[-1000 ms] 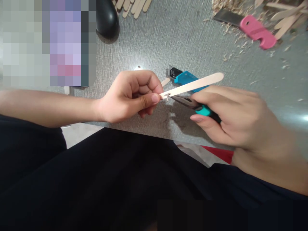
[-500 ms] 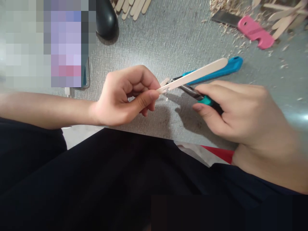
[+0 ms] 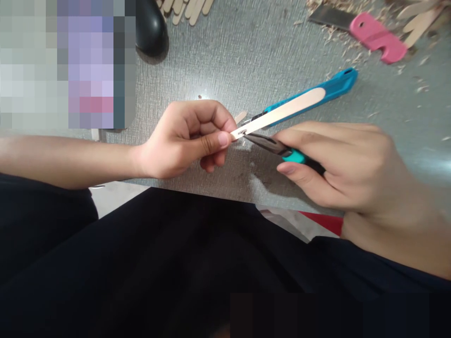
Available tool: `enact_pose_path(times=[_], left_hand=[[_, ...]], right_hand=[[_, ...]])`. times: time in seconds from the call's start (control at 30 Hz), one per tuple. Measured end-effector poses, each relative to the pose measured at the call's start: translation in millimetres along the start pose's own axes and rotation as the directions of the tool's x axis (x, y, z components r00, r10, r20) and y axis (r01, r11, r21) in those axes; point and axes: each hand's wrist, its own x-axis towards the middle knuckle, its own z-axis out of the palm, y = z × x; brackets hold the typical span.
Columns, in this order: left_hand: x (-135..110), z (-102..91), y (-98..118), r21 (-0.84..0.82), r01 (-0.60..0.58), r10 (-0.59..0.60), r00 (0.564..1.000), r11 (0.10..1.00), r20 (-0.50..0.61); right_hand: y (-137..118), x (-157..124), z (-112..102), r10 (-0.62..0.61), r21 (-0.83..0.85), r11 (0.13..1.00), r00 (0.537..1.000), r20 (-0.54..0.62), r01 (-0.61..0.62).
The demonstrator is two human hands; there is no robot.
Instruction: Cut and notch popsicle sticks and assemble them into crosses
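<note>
My left hand (image 3: 197, 141) pinches one end of a wooden craft stick (image 3: 289, 110) between thumb and forefinger. The stick slants up to the right, with a notch near the pinched end. My right hand (image 3: 345, 164) is closed round a pair of pliers (image 3: 271, 144) with black and teal handles, partly hidden by the palm. The tips of the pliers meet the stick's lower edge at the notch. Behind the stick lies a blue utility knife (image 3: 340, 87) on the table. A short stick piece (image 3: 241, 116) shows just above my left fingertips.
A pink-handled knife (image 3: 378, 37) lies at the upper right among wood shavings (image 3: 333, 40) and more sticks (image 3: 424, 26). Several craft sticks (image 3: 195, 9) lie at the top beside a black rounded object (image 3: 152, 30). The grey table's (image 3: 211, 61) near edge runs along my lap. The upper left is blurred out.
The pliers' tips have moved from behind the stick to its lower edge at the notch. My left hand keeps its pinch on the stick. The view has shifted slightly.
</note>
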Motion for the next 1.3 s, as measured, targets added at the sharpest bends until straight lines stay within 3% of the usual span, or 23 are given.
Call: enact_pose_path(times=[0.53,0.7,0.93,1.3], left_hand=[[8,-6.4,-2,-0.077,0.068,-0.058,0.991,0.995,0.118],[5,0.0,5,-0.075,0.103,-0.097,0.992,0.992,0.075],[-1,5.6,12,-0.021,0.082,-0.082,0.997,0.996,0.006],[-3,7.9,14,0.039,0.087,-0.084,0.994,0.995,-0.07]], right_hand=[[8,1,2,-0.02,0.228,0.974,0.999,0.031,0.013],[10,0,2,-0.011,0.265,0.964,0.999,0.033,0.002],[6,-1,-4,-0.001,0.174,0.985,0.999,-0.04,0.008],[-5,-7,-9,0.069,-0.026,0.997,0.998,0.0,-0.069]])
